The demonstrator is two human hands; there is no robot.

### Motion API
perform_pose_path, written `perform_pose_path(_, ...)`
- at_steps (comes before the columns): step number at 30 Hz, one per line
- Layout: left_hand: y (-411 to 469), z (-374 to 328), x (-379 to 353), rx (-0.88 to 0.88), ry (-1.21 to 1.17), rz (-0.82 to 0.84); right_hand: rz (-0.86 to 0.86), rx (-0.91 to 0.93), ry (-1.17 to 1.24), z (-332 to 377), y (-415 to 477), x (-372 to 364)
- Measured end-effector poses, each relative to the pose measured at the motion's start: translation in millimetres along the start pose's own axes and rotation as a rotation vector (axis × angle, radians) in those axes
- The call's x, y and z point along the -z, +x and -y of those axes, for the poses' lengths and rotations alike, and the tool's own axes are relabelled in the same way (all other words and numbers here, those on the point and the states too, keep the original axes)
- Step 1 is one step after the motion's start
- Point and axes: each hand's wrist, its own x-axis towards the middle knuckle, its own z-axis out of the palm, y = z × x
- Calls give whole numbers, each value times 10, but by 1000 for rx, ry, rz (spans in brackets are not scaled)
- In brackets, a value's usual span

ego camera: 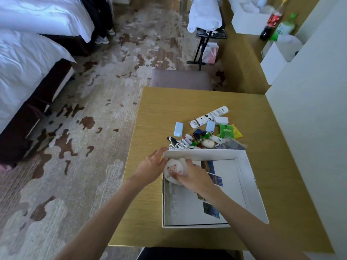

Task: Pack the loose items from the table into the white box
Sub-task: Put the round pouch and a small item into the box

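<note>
The right hand point(195, 175) curled over the plush toy point(173, 170), the left hand point(152, 166) pressed flat against it, in the white box's point(206, 153) far left corner; released, it might spring out.

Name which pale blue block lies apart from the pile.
The left pale blue block, on bare table; the right pale blue block sits amid other items.

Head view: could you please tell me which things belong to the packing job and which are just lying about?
Job: white box, plush toy, white tube, blue charger, white cable, green sachets.
Lying about: cola bottle, green bottle, pink bag, bed.
</note>
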Motion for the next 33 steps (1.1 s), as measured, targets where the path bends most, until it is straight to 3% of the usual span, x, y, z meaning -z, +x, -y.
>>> perform_pose_path(6, -38, -40, -9, 21, -12, -45, 232, 170, 559, -154, 71, 45)
perform_pose_path(7, -42, -50, -11, 29, -17, -54, 264, 169, 489, -161, 91, 77)
perform_pose_path(10, -54, -79, -14, 40, -23, -57, 224, 155, -86, -168, 133, 120)
perform_pose_path(12, -75, -89, -7, 30, -25, -44, 163, 202, -233, -137, 83, 144)
perform_pose_path(17, -45, -98, 69, 30, -35, -1, -19, 283, -241, -181, -39, 386)
perform_pose_path(25, 442, -122, 231, 43, -10, -89, -87, 286, 107, -411, 218, 1176)
perform_pose_path(29, 850, -107, 198, 32, 12, -43, -53, 225, 63, -546, 622, 1239)
perform_pose_path(33, 1359, -58, 42, 176, 0, 26, 80, 211, -109, -598, 1023, 1107)
